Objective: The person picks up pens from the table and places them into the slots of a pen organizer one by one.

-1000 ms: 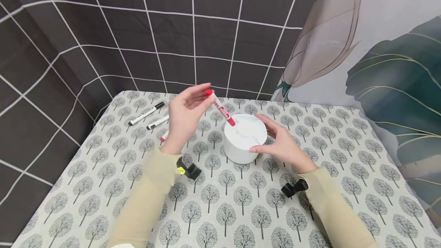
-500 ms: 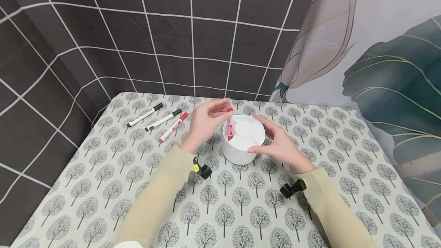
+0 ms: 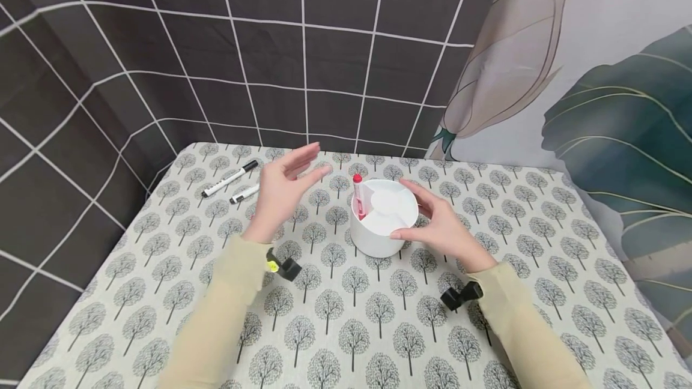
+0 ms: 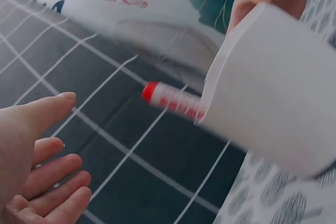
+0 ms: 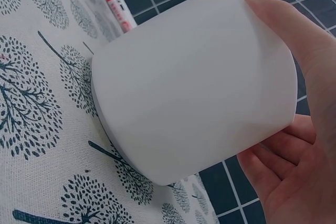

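Note:
A round white divided container (image 3: 378,242) stands on the tablecloth in the head view. My right hand (image 3: 446,230) grips its right side, thumb at the near rim and fingers round the far side. One red-capped marker (image 3: 358,197) stands in the container's left compartment, its red end above the rim; the left wrist view shows this marker (image 4: 176,100) sticking out past the rim. Left of the container, my left hand (image 3: 281,194) is in the air, fingers spread from the thumb, holding nothing.
Two white markers with black ends, the farther marker (image 3: 229,179) and the nearer marker (image 3: 245,192), lie at the back left, the nearer partly behind my left hand. A red-and-white marker (image 5: 121,13) lies on the cloth in the right wrist view. A dark gridded curtain (image 3: 335,59) hangs behind.
My left hand carried the red marker right and lowered it into the container, then let go and moved back left. The right hand kept its hold on the container.

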Available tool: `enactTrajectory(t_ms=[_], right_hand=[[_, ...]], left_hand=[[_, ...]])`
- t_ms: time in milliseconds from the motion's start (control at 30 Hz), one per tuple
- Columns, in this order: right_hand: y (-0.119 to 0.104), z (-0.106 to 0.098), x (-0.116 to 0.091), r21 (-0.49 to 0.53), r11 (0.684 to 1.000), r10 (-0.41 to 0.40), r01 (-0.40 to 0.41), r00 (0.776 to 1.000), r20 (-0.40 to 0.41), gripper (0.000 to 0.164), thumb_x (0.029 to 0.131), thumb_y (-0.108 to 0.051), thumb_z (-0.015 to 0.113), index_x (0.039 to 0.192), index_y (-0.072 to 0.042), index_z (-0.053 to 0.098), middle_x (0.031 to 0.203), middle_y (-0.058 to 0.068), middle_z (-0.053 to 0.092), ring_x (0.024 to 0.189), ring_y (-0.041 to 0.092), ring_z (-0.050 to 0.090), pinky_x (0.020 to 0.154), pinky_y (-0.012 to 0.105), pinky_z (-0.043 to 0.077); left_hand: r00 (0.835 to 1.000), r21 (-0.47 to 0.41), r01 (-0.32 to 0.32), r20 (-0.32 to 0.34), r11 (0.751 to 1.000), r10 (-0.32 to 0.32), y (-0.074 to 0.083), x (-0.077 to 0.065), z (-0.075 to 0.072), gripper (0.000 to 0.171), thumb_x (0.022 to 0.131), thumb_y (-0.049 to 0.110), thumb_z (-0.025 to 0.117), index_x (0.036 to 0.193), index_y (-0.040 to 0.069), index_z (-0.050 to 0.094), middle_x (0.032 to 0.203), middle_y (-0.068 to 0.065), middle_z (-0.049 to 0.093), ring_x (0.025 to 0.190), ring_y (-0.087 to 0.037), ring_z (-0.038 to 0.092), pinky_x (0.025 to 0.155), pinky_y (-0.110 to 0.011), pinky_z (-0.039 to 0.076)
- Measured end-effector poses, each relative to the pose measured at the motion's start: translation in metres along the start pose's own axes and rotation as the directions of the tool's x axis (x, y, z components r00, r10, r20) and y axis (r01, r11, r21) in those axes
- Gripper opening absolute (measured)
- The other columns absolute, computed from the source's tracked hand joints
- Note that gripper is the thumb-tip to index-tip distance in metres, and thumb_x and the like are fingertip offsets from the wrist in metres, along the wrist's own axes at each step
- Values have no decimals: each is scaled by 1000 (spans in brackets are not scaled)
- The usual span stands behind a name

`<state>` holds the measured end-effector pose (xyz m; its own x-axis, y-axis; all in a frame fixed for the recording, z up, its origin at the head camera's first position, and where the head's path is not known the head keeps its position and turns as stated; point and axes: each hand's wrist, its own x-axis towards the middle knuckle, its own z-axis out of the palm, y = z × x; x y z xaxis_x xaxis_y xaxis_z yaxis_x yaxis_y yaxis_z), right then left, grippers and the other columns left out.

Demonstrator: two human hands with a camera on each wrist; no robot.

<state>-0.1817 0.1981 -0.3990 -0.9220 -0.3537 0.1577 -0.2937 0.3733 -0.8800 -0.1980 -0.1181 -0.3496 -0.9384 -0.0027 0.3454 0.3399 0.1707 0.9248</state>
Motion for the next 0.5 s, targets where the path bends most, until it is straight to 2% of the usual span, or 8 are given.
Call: enactTrajectory(t_ms=[200, 300, 500], right_hand=[[1, -1, 1, 13, 1000, -8, 8, 1000, 4, 104, 71, -19, 96, 157, -10, 39, 159, 5, 39, 137, 28, 47, 116, 46, 36], [2, 0, 1, 15, 1000, -10, 10, 1000, 7, 104, 71, -19, 96, 157, -9, 39, 159, 5, 39, 137, 27, 47, 116, 45, 36], [1, -1, 1, 20, 1000, -16, 16, 1000, 10, 103, 71, -16, 96, 156, -7, 38, 159, 7, 39, 137, 27, 47, 116, 43, 36]], left_hand=[[998, 37, 24, -64, 999, -22, -8, -6, -36, 52, 84, 20, 87, 131, 8, 68, 132, -5, 67, 121, -19, 63, 105, -30, 49], [994, 79, 65, -91, 995, -58, -13, -11, -52, 56, 83, 21, 88, 133, 9, 67, 132, -6, 67, 121, -22, 63, 104, -29, 49], [990, 187, 126, -87, 974, -112, -30, -21, -74, 57, 85, 20, 86, 135, 7, 64, 130, -10, 67, 117, -26, 64, 103, -32, 51]])
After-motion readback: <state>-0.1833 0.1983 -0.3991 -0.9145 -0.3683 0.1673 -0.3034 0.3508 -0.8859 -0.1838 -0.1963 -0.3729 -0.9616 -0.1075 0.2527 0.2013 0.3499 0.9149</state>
